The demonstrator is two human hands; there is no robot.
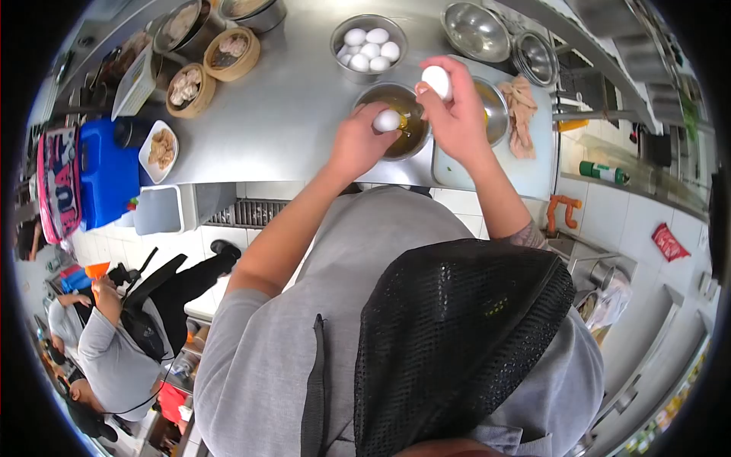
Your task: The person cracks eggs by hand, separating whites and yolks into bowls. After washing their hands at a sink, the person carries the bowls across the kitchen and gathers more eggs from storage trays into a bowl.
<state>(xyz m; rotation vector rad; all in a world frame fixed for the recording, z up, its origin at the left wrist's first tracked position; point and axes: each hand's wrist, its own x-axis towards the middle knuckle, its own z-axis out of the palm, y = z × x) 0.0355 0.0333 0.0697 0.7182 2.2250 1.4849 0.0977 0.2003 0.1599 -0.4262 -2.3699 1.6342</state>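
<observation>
My left hand [359, 142] is closed around a white egg [387, 120] over a metal bowl [421, 145]. Yellow yolk and clear liquid show in that bowl, right beside the egg; whether its shell is cracked I cannot tell. Higher and to the right, my right hand [460, 120] grips another white egg [437, 81] between thumb and fingers. Behind both hands stands a metal bowl of several whole white eggs [370, 50]. Partly hidden by my right hand, a second metal bowl [499, 114] with something yellow inside rests on a white cutting board [457, 174].
A crumpled cloth [520, 114] lies on the board's right side. Empty metal bowls [476, 32] stand at the back right. Bamboo steamers [232, 55] and a white dish of food [161, 148] occupy the counter's left. Another person [126, 358] stands at lower left.
</observation>
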